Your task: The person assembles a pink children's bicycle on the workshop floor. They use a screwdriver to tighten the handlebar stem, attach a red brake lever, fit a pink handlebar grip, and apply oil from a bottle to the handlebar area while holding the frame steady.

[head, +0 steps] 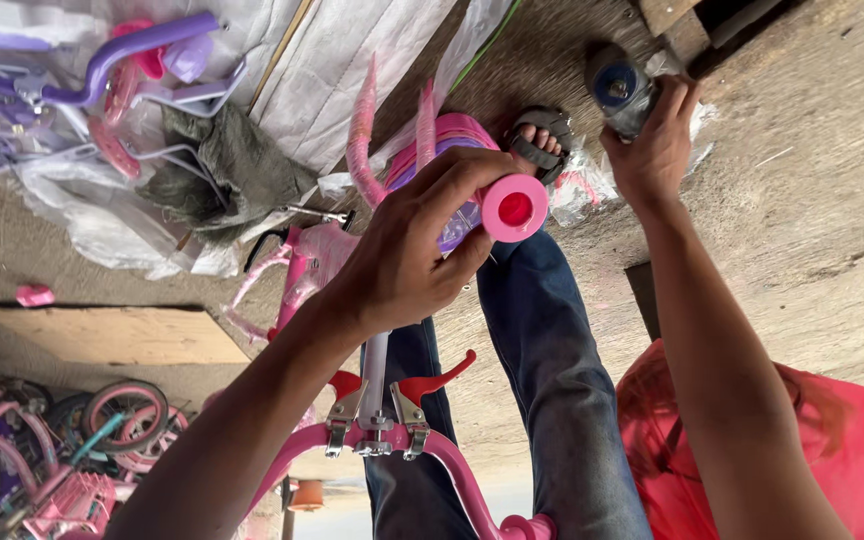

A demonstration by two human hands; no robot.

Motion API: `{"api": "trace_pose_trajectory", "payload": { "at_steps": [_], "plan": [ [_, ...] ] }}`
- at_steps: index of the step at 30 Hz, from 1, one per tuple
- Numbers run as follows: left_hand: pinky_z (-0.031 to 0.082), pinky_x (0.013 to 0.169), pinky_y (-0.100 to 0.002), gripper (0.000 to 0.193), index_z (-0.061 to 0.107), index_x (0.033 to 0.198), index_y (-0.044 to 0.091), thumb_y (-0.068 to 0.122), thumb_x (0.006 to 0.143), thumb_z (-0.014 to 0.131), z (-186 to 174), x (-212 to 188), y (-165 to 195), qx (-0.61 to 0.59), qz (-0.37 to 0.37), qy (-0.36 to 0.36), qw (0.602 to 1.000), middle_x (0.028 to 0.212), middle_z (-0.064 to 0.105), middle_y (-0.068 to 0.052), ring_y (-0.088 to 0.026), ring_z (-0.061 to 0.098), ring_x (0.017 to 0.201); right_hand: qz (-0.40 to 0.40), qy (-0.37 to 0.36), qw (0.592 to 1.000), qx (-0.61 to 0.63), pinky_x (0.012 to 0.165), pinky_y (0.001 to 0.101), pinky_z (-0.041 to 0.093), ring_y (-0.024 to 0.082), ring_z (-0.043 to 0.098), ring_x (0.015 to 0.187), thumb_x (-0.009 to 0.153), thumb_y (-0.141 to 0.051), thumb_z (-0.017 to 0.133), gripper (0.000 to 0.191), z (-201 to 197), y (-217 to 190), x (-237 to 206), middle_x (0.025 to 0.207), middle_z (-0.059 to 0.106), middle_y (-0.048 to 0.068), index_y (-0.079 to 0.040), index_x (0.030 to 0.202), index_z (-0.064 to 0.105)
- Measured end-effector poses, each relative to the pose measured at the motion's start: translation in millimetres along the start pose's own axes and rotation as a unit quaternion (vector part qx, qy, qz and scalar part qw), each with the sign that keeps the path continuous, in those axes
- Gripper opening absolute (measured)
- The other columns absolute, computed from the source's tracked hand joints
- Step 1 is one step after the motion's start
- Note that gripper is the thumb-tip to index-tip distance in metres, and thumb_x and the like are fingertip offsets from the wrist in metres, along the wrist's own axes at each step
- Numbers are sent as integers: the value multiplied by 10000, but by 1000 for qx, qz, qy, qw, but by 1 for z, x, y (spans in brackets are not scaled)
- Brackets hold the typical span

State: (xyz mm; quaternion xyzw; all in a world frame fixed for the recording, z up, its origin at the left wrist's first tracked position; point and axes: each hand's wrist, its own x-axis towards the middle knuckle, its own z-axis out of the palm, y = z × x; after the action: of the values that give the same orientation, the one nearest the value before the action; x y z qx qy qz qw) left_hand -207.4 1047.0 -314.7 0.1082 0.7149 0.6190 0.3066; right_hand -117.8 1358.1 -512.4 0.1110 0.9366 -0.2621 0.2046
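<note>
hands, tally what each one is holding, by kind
pink handlebar grip, in the left hand: 1
grey tool with a blue end, in the right hand: 1
total: 2

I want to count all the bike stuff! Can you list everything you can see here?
handlebar grip: one, pink, centre, held
handlebar: one, pink, bottom centre
brake levers: two, red, on the handlebar
power tool: one, grey and blue, top right, held
purple bike frame: one, top left
small bikes: several, pink, bottom left
board: one, tan, left
plastic sheet: white, top
sandalled foot: one, top centre
jeans leg: blue, centre
left hand: fingers around the grip
right hand: grasping the tool
</note>
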Motion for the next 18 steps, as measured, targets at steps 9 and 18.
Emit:
{"api": "trace_pose_trajectory", "payload": {
  "at_steps": [9, 18],
  "plan": [
    [485, 1261, -398, 541, 542, 1330, 81, -52, 883, 816, 2, 6, 20, 29, 33, 21, 999, 1396, 631, -86, -275, 595, 1423, 153, 36, 988, -4, 987, 558, 515, 428, 529, 1269, 846, -157, 910, 761, -6, -3, -41, 1314, 451, 195, -37, 1367, 369],
    [567, 1140, -359, 540, 538, 1297, 87, 28, 878, 874, 4, 0, 14, 80, 70, 51, 993, 1345, 620, -76, -251, 647, 1319, 186, 4, 979, 80, 1036, 460, 492, 300, 589, 1207, 983, -226, 853, 462, -40, -24, -120, 1257, 601, 182, 12, 1262, 571]
  ]
}}
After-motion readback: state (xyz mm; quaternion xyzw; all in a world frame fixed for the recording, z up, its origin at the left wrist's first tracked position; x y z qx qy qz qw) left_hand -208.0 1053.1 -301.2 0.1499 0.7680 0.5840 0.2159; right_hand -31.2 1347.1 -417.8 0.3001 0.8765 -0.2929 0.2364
